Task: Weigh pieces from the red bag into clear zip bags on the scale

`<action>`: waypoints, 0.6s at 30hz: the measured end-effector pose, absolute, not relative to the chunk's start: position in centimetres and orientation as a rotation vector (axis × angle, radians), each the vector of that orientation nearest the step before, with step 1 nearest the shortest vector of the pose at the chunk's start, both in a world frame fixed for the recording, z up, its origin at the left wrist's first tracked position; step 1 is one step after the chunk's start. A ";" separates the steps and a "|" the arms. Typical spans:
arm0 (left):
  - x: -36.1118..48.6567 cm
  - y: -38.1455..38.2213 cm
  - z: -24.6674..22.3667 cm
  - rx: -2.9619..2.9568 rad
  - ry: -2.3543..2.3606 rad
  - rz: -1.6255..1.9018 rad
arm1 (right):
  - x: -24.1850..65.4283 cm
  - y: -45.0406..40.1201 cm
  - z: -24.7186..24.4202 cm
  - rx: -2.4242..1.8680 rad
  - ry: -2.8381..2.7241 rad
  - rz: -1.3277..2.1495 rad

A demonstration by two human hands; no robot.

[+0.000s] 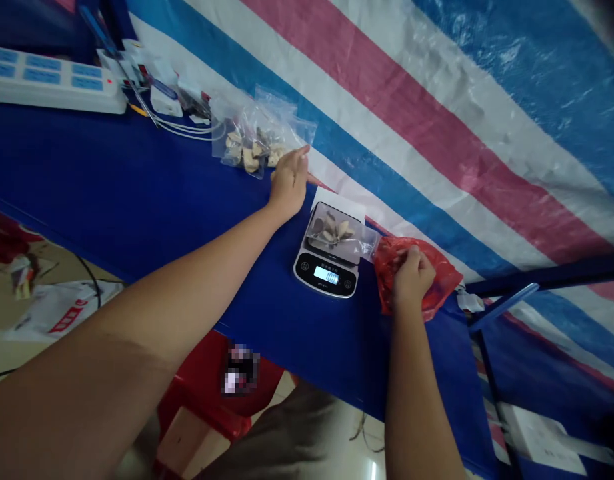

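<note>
My left hand [289,183] rests at the back of the blue table, fingers stretched out. It is beside a pile of clear zip bags [249,150] holding pale, chunky dried pieces, perhaps touching the nearest one. A small digital scale [327,277] stands between my hands with its display lit. On its plate lies another clear bag [331,230] with similar pale and dark pieces, its end hanging over the right side. My right hand [414,270] is at the mouth of a crumpled red plastic bag [441,273]. Its fingers are curled together; whatever they hold is hidden.
A white power strip [51,83] and cables lie at the table's far left. Striped plastic sheeting [387,100] rises behind the table. A blue metal frame [507,307] stands at the right. Below the front edge is a red stool [207,373].
</note>
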State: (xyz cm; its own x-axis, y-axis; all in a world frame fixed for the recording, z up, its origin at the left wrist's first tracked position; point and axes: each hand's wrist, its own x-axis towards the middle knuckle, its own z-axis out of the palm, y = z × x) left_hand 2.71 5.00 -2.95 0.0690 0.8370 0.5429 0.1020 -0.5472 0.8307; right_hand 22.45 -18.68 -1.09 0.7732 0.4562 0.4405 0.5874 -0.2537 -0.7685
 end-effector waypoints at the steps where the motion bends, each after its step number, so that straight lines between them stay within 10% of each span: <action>1: 2.5 5.0 -2.8 1.737 0.937 1.554 | 22.4 -18.6 -1.2 -1.896 -0.803 -0.160; 18: 1.7 5.0 -2.1 1.656 1.055 1.341 | 21.9 -18.1 -1.8 -1.870 -0.908 -0.121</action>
